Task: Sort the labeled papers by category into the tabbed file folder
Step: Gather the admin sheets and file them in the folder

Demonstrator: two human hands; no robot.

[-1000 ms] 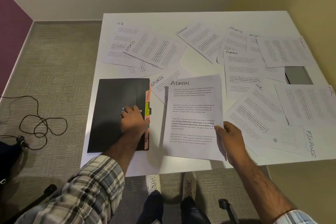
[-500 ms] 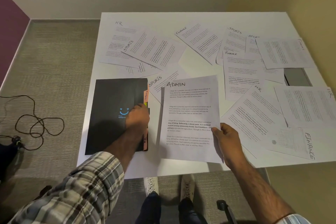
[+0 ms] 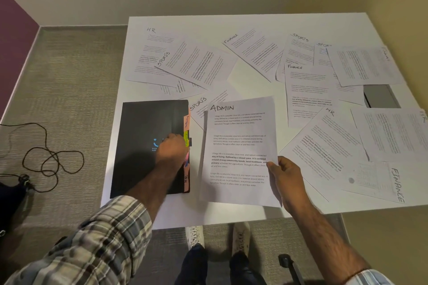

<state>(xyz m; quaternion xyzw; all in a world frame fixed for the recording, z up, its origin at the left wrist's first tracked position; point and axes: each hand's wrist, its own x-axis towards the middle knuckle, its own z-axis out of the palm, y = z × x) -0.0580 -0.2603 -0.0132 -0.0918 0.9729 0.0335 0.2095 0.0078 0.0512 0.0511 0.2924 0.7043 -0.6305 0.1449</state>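
**One ADMIN Page, Ready to Go In**

The ADMIN paper (image 3: 240, 150) is held up just beside the black folder (image 3: 148, 146), on its right side. The right hand (image 3: 286, 178) pinches the page at its right edge, thumb on top. The folder lies shut on the near left part of the white table (image 3: 231, 215). The left hand (image 3: 172, 149) rests on the folder's right edge, fingers curled down by the tabs. I cannot tell if it has hold of a tab or only touches it.

What could go wrong? The tabs sit close together, so the fingers might lift the wrong one, and the page would land in the wrong part. The page is thin and held at one edge only, so it could bend or catch on the folder's edge.

Counting now. I can see four colored tabs: an orange one (image 3: 186, 121) reading SPORTS, a yellow one (image 3: 186, 137), a pink one half hidden, and an orange one (image 3: 186, 179) reading HR. On the table I read four SPORTS labels, four FINANCE and three HR. Some pages lie under others, so there may be more.
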